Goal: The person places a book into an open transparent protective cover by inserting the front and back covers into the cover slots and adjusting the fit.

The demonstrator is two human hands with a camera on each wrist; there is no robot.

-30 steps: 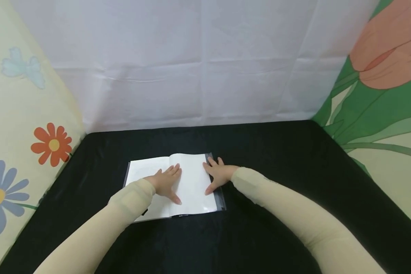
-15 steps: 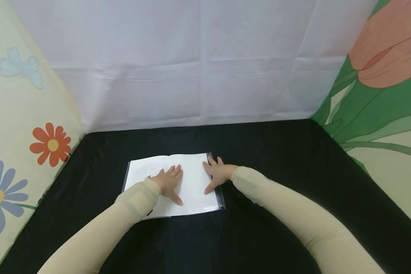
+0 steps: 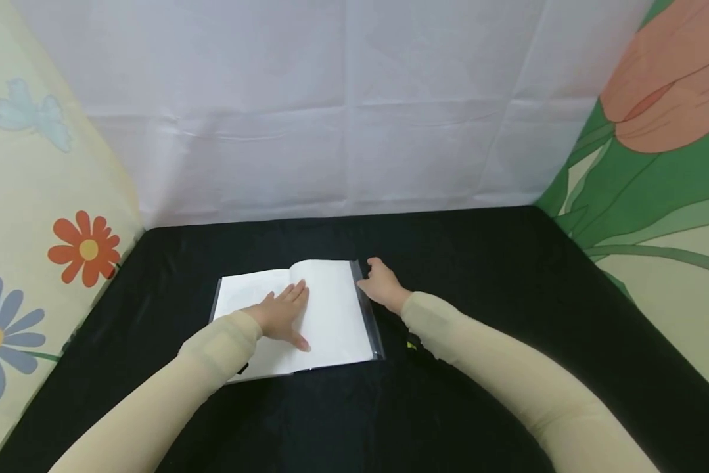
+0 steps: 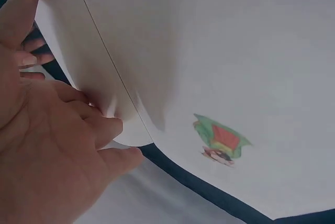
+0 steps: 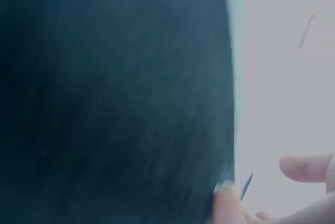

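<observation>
Black cloth (image 3: 478, 295) tabletop; white sheet behind, floral fabric both sides. Open book (image 3: 330, 315) mid-table, pages blank, no readable writing. Left hand (image 3: 280, 315) flat on page, fingers straight. Right hand (image 3: 380, 286) at book's right edge; grip unclear.

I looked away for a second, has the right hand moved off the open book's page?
Yes. The right hand has slid right, off the white page to the book's clear plastic right edge; earlier its fingers lay flat on that page.

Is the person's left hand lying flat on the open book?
Yes, the left hand rests with straight fingers on the open book.
</observation>
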